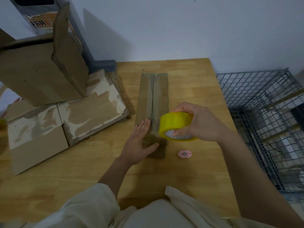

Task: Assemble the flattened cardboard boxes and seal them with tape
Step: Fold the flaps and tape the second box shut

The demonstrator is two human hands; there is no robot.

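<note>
While your left hand (139,142) lies flat on the box (153,109), fingers straight and pressing the near end of the left flap, your right hand (200,124) grips the tape (176,126), fingers curled over the yellow roll and thumb at its core. That roll hovers at the near right corner of the box, beside the centre seam. The box rests lengthwise on the counter (189,162), both top flaps folded in and meeting along the middle.

To do this step well, you would likely anchor the tape end on the near face, below the edge, then draw the roll straight along the seam, keeping the flaps pressed level so that no gap opens. Whether a tape end is already stuck down cannot be told.

A pink cutter (184,154) lies on the counter just beside the near end of the box, within reach for the cut. More boxes (65,112) stand stacked at left.
</note>
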